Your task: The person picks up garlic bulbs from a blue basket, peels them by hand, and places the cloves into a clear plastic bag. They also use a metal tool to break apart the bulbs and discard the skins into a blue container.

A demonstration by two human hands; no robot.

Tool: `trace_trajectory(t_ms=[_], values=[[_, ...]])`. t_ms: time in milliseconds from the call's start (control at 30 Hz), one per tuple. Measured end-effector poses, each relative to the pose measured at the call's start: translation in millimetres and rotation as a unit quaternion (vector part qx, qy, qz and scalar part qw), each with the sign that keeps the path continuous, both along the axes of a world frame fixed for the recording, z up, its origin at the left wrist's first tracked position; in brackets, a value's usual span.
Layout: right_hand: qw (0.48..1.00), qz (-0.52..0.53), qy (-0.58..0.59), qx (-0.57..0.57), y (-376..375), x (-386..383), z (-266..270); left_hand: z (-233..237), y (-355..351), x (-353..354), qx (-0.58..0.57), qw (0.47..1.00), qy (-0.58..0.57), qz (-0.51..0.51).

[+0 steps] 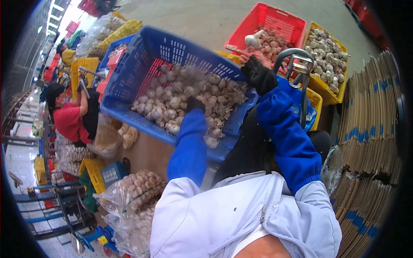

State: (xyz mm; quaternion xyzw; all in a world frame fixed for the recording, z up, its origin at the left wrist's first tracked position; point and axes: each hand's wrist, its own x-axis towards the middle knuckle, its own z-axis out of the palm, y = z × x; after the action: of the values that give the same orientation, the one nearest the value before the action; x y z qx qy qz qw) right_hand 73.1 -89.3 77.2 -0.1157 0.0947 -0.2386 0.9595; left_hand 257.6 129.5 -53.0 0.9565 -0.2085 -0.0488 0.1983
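A blue crate (124, 101) full of garlic bulbs (165, 103) stands tilted in front of me. My left hand (196, 104), in a dark glove, reaches down among the bulbs; its fingers are hidden there. Over the crate's right corner, my right hand (259, 72) wears a black glove with bare fingertips. Its fingers are apart and point toward a red crate (241, 32). Just beyond those fingertips, a large white garlic bulb (254, 39) shows against the red crate, apart from the hand. Smaller reddish bulbs (275, 43) lie inside that crate.
Beside my right arm rises a curved grey tube with a metal bracket (300, 65). A yellow crate of garlic (327, 56) stands at the right, near stacked flat cardboard (365, 116). Clear bags of garlic (137, 193) lie lower left. A person in red (69, 120) sits at the left.
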Motion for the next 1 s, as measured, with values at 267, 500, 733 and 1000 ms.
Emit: trace_trajectory(t_ms=[267, 500, 733, 1000], values=[[0.79, 0.038, 0.346, -0.504, 95, -70, -23, -17, -4, -7, -0.117, 0.992, 0.045, -0.006], [0.646, -0.087, 0.253, -0.714, 103, -37, -2, 15, -35, -111, -0.284, 0.919, 0.108, -0.251], [0.917, -0.231, 0.196, -0.261, 106, -70, 17, 109, -53, -186, -0.485, 0.729, 0.418, -0.244], [0.938, -0.328, 0.049, 0.095, 90, -122, -34, 101, -61, -255, -0.51, 0.697, 0.436, -0.253]])
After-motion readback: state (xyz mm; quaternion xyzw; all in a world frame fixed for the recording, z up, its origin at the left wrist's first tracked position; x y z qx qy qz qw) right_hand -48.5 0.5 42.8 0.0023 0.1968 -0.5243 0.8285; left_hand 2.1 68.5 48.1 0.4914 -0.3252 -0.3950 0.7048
